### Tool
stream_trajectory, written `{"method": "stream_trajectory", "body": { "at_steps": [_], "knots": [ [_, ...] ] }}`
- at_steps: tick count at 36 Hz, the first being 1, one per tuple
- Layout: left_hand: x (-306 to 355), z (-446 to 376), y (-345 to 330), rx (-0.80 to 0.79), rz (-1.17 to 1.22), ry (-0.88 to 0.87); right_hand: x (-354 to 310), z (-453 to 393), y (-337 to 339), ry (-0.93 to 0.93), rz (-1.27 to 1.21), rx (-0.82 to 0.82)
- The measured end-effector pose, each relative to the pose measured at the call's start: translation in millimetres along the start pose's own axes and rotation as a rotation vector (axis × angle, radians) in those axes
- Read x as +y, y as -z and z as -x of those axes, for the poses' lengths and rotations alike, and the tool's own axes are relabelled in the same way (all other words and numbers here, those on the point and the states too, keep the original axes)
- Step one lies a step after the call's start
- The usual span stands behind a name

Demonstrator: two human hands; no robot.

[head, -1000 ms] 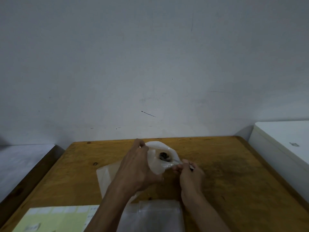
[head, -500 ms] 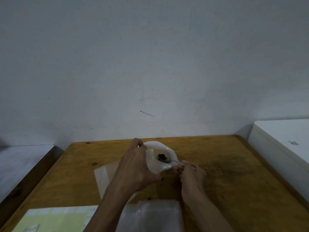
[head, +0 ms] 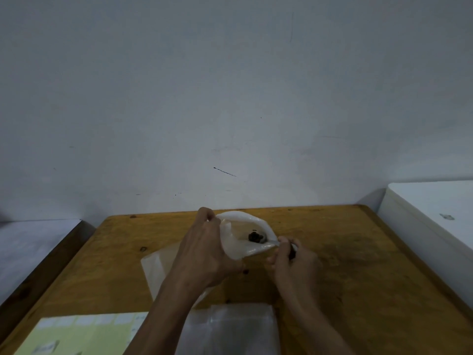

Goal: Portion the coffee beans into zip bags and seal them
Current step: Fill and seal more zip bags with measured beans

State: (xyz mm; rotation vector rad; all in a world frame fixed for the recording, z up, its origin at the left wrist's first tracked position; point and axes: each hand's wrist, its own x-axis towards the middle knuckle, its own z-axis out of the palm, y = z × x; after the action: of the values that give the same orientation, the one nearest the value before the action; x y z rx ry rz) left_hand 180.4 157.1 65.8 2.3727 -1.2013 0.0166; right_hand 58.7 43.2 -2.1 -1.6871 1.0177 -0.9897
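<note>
I see the wooden desk (head: 358, 265) running back to the wall, bare to the right of my hands, its right edge beside a white cabinet (head: 435, 213). My left hand (head: 204, 252) grips the rim of the zip bag (head: 240, 242), holding its mouth open above the desk centre; coffee beans (head: 255, 237) sit inside. My right hand (head: 291, 260) pinches the opposite rim. Flat clear bags (head: 230, 329) and a yellow sheet (head: 84, 334) lie at the near edge.

The worktop (head: 332, 252) is yellow-brown wood, worn matt, with dark knots and stains. The bag (head: 243, 242) is thin, milky, translucent plastic with a soft sheen; the beans (head: 255, 237) in it are dark and matt. At the near edge lie clear, glossy plastic bags (head: 230, 329) and pale yellow matt paper (head: 84, 334).
</note>
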Motion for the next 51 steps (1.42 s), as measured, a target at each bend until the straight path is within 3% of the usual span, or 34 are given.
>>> {"method": "stream_trajectory", "body": {
  "at_steps": [3,6,12,18,24,46,51],
  "knots": [
    [3,1,-2,0.001,0.003,-0.009,-3,5,-3,0.099,0.182,-0.031],
    [4,1,-4,-0.001,-0.005,-0.018,-7,7,-8,0.048,0.172,-0.018],
    [3,3,-4,-0.003,-0.043,-0.035,-7,3,-11,-0.362,-0.239,0.027],
    [2,6,-6,-0.007,-0.046,-0.04,-8,0,-6,-0.461,-0.382,0.046],
    [2,5,-7,-0.014,-0.046,-0.041,-10,-8,-20,-0.469,-0.351,0.117],
    [-9,8,-15,-0.017,-0.01,-0.088,5,-8,-29,-0.555,-0.727,0.026],
    [-11,3,-11,0.006,-0.011,-0.055,8,-14,-27,-0.486,-0.648,0.002]
  ]
}}
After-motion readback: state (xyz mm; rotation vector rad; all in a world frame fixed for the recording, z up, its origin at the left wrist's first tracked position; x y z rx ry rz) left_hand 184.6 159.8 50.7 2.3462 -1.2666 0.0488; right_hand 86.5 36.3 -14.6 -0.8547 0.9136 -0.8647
